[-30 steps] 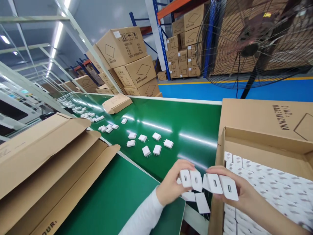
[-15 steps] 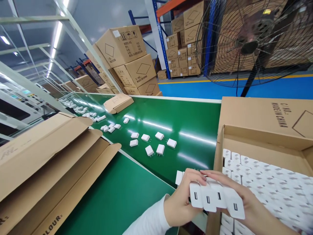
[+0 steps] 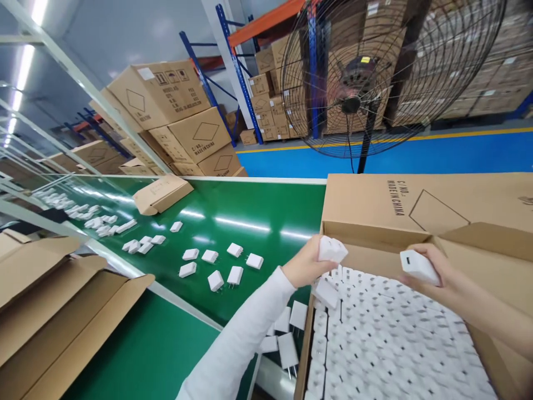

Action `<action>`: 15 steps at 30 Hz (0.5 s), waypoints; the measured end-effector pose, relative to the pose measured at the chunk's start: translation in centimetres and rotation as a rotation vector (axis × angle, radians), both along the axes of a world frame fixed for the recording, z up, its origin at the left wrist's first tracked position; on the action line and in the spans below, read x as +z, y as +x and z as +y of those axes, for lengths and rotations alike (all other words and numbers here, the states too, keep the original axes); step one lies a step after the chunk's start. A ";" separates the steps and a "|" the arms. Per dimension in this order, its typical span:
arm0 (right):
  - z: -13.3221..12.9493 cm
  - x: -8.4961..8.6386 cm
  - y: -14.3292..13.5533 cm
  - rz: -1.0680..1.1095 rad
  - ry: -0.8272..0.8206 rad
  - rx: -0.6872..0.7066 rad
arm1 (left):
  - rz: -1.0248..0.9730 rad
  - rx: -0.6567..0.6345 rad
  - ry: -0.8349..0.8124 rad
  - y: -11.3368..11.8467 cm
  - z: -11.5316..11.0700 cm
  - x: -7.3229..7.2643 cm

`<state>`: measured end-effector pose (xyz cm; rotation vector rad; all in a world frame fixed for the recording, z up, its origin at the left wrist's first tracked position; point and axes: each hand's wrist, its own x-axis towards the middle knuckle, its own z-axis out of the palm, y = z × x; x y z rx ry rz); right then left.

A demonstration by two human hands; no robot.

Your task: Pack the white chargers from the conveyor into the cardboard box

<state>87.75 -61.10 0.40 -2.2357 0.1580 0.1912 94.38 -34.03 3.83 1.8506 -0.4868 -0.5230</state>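
Chargers (image 3: 333,250) held over packed carton (image 3: 370,254)

Left hand (image 3: 306,266): partly closed, thumb and fingers pinching the chargers (exact count unclear) above the carton's near-left corner. Right hand (image 3: 442,269): partly closed around a single charger (image 3: 417,266), port end exposed, above the right portion. Packed units (image 3: 395,333) fill rows below; loose units (image 3: 235,275) lie on the green conveyor (image 3: 266,200).

Left hand (image 3: 303,266) pinched; right hand (image 3: 443,271) apart, seemingly curled.
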 end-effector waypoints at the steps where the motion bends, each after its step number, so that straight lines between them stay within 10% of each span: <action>1: 0.3 -0.2 -0.2 0.020 0.020 0.015 | 0.013 0.012 -0.001 0.3 0.3 -0.2; 10: 10.4 1.4 0.3 -0.128 -0.174 0.399 | 0.038 0.218 0.078 -2.8 6.9 -0.8; 15: 11.1 2.9 1.8 -0.064 -0.264 0.466 | 0.103 0.243 0.077 -4.7 10.8 -1.3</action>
